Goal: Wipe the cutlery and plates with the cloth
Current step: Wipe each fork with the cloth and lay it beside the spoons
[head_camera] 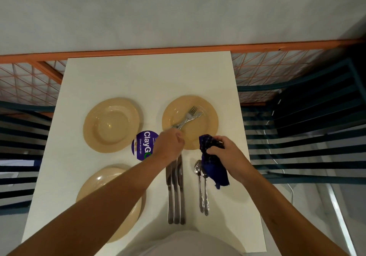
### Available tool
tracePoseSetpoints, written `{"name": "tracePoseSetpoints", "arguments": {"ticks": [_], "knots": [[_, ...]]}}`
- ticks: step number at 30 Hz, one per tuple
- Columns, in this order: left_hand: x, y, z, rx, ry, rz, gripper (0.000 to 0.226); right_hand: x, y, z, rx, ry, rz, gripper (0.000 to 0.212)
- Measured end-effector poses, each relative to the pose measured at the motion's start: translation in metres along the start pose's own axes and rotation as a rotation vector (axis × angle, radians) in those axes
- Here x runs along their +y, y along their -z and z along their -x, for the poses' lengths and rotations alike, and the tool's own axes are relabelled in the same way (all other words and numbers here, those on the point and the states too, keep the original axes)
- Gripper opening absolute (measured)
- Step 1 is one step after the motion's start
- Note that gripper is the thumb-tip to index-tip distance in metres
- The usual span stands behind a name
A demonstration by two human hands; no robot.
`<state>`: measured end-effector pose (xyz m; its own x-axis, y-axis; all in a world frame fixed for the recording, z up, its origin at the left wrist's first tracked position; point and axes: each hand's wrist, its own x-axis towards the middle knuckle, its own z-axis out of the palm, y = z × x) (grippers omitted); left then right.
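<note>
Three tan plates sit on the white table (138, 77): one at the far left (111, 124), one at the far right (206, 125), one near left (93, 184) partly under my left forearm. Forks (189, 116) lie in a bunch on the far right plate, and my left hand (170, 143) is closed on their handles. My right hand (223, 150) grips a dark blue cloth (213, 168) that hangs over the plate's near edge. Three knives (175, 192) and two spoons (202, 184) lie side by side on the table in front of me.
A round purple sticker (143, 144) is on the table between the plates. Dark slatted chairs (309, 137) stand on both sides of the table. An orange mesh railing (29, 77) runs behind the table's far edge.
</note>
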<state>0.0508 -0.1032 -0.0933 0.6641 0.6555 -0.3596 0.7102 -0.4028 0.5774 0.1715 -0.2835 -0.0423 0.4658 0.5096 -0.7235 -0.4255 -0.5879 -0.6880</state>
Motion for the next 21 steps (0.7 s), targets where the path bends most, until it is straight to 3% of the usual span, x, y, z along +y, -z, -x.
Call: {"name": "tracePoseSetpoints", "arguments": {"ticks": [4,12,16,21], "knots": [[0.009,0.007,-0.040,0.034,-0.023,-0.174,0.022,-0.020,-0.005,-0.018,0.044,0.010,-0.190,0.020],[0.003,-0.011,-0.076,-0.055,0.016,-0.379,0.015,-0.028,-0.015,-0.029,0.114,-0.153,-0.472,0.016],[-0.002,-0.011,-0.077,-0.075,-0.025,-0.259,0.021,-0.021,-0.012,-0.028,0.038,-0.284,-0.630,0.037],[0.002,0.007,-0.063,-0.068,0.008,0.114,0.021,-0.015,-0.011,-0.019,-0.042,-0.323,-0.740,0.039]]}}
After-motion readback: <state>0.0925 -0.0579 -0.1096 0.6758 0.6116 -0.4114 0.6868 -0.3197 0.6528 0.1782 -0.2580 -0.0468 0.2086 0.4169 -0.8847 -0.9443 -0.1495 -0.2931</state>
